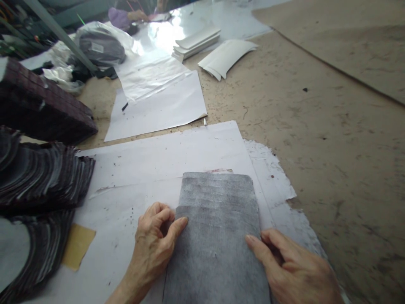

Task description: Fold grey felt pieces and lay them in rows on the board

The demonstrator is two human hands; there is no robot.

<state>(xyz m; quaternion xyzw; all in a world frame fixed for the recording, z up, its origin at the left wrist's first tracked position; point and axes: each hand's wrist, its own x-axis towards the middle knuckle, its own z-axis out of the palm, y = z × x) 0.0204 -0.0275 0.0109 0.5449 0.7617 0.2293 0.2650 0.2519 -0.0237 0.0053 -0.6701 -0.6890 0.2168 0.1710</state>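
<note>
Grip: left hand at 7 o'clock and right hand between 4 and 5, each lightly clamped on a side edge of the grey cloth; thumbs on top, other fingers curled at the edges, some tips hidden.

Item: grey cloth, at 6 o'clock, lying on white paper; far end creased crosswise, near end cut off by the frame. A notch in its left edge suggests two layers; cannot be confirmed.

Step in hand, as judged: positioning or evening the cloth by its sides. Next move seems to call for level, equal pressure from both thumbs, so that neither edge skews nor the creases deepen.

Surroundings: upper dark stack at 9 o'clock; lower dark stack at 8, yellow card beside it; bundled block at 10; white cards near 12; co-worker's hand at 11, well apart.
</note>
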